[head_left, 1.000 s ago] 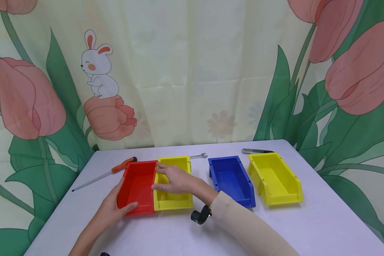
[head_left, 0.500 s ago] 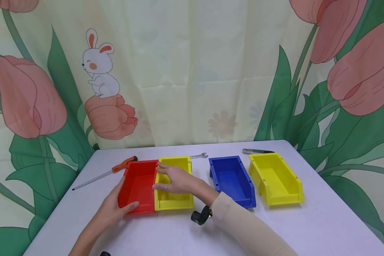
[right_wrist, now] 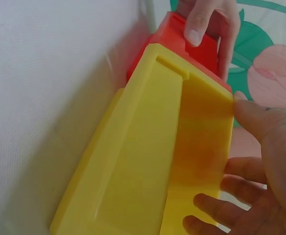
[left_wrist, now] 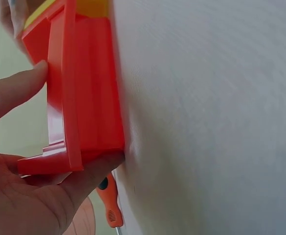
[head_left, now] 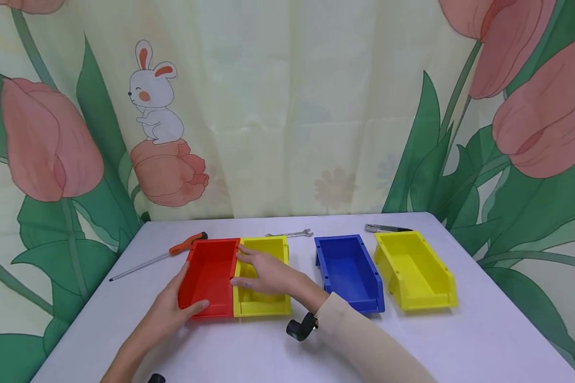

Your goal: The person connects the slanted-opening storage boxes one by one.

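My left hand (head_left: 170, 306) grips the red bin (head_left: 210, 279) at its front left corner. Its thumb lies on the front lip, and its fingers run along the outer left wall. Directly to the right, a yellow bin (right_wrist: 128, 166) stands side by side with the red one. My right hand (head_left: 270, 274) reaches across this yellow bin, fingers spread and fairly straight, with thumb and fingertips at the edge where the two bins meet. In the right wrist view the thumb touches that rim, and the other fingers hang over the yellow bin's opening.
To the right stand a blue bin (head_left: 347, 271) and a second yellow bin (head_left: 417, 271). An orange-handled screwdriver (head_left: 187, 243) lies at the left. Behind the bins are a wrench (head_left: 297, 233) and a utility knife (head_left: 385, 228). A printed curtain hangs beyond the table (head_left: 249, 351).
The head view has shifted slightly. More of the wrench shows behind the left yellow bin. Both hands keep nearly the same places on the bins.
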Tool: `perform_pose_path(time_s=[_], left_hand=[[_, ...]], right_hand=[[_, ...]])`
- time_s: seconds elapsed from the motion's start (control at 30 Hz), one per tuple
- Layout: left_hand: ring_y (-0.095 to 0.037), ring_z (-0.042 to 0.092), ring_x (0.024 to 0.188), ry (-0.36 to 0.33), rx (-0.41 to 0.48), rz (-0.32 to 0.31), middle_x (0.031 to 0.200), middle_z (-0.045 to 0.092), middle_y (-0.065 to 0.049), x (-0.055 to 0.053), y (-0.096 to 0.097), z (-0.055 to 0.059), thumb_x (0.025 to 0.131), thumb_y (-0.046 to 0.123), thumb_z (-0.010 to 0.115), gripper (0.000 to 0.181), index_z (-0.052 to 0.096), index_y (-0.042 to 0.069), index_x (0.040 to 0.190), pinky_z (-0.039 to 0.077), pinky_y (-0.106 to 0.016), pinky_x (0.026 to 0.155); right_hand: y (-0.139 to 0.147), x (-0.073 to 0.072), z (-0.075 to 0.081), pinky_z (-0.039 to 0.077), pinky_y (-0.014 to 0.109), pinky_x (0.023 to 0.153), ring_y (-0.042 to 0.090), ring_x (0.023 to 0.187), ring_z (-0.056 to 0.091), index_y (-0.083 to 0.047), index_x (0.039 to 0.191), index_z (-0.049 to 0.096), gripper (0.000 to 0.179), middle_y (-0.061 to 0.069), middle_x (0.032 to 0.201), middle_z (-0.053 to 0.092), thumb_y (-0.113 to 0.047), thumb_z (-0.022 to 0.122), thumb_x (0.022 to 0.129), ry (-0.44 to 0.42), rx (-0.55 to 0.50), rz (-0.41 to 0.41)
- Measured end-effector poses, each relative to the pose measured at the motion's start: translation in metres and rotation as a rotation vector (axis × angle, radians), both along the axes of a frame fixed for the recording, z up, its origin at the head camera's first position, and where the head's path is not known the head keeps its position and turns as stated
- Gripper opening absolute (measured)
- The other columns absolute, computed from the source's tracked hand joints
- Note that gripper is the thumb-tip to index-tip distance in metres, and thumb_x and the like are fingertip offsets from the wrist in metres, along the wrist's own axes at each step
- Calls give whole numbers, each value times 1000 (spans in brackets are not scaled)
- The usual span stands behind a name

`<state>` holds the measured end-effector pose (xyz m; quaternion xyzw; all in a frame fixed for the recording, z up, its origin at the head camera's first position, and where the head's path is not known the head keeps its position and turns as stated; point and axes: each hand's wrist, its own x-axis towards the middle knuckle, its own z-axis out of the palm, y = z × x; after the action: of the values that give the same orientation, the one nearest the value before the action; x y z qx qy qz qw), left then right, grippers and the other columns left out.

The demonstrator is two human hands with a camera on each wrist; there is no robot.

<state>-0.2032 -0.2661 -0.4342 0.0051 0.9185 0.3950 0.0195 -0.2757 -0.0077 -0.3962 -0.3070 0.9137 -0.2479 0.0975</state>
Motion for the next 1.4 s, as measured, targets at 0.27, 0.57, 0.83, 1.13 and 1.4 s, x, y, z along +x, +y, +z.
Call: perform_pose_path(time_s=[0.27,0.57,0.83,1.13,1.4], left_hand=[[-44,49,142,73,58,-24,162,40,-19,-2,1,-2,74,35,97,133,10,17,172,67,-47,91],[-43,47,143,94,34,-7,163,40,-18,-1,6,-3,77,35,96,131,8,20,172,66,-49,92],[-46,43,145,67,30,-8,163,37,-21,-5,7,-4,77,33,96,134,3,16,172,66,-50,92],[-44,45,144,95,59,-37,163,38,-19,-4,6,-5,78,30,95,129,7,19,172,67,-47,89],[-44,46,143,134,79,-54,163,39,-18,-2,4,-2,82,32,92,123,9,21,172,67,-46,87]], right_hand=[[-3,3,2,50,40,120,23,162,35,-17,164,41,76,-3,176,32,-53,64,101,39,41,39],[7,4,9,46,50,123,24,162,36,-21,166,38,77,-1,175,34,-54,63,102,8,-15,37],[59,-4,29,42,54,125,29,154,47,-14,154,55,57,7,161,54,-40,65,105,111,-111,-29],[144,-7,42,49,58,118,37,141,59,-7,147,61,50,14,149,64,-33,66,105,246,-25,-239],[199,-1,36,51,63,112,45,133,60,1,147,58,52,27,149,60,-29,66,105,257,34,-460]])
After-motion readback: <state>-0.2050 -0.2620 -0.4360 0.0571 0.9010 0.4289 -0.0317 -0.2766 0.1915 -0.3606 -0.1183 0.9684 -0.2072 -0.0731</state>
